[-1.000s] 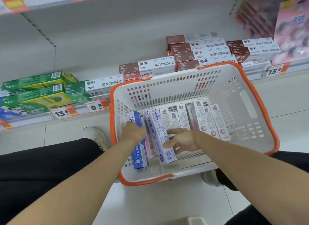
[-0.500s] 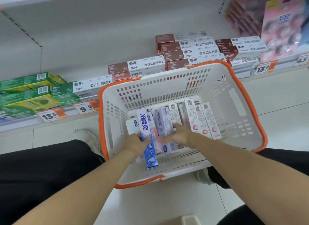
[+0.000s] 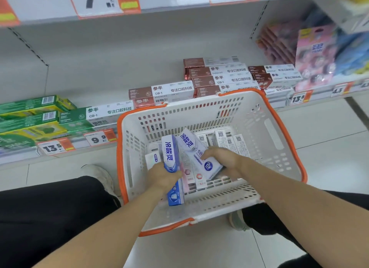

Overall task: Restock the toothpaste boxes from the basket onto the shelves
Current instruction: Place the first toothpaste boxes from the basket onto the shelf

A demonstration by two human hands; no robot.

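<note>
Since the frame one second back, both boxes have come up off the basket floor and now tilt with their far ends raised; the view has also tipped up, showing more of the upper shelf edge. Left hand [image 3: 164,177] grip is clenched around the blue-and-white toothpaste box [image 3: 171,164], which stands nearly upright inside the basket [image 3: 279,128]. Right hand [image 3: 225,161] grip is closed on a white toothpaste box [image 3: 196,154], angled toward the left. Both are still within the basket walls. Remaining stock: several white and pink boxes [image 3: 229,142] lie on the basket floor. The lower shelf [image 3: 111,80] already holds brown-and-white boxes [image 3: 219,80] and green boxes [image 3: 32,116], with bare space behind them. Judgement: mid-task; the two held boxes are picked but not shelved, the rest remains.
</note>
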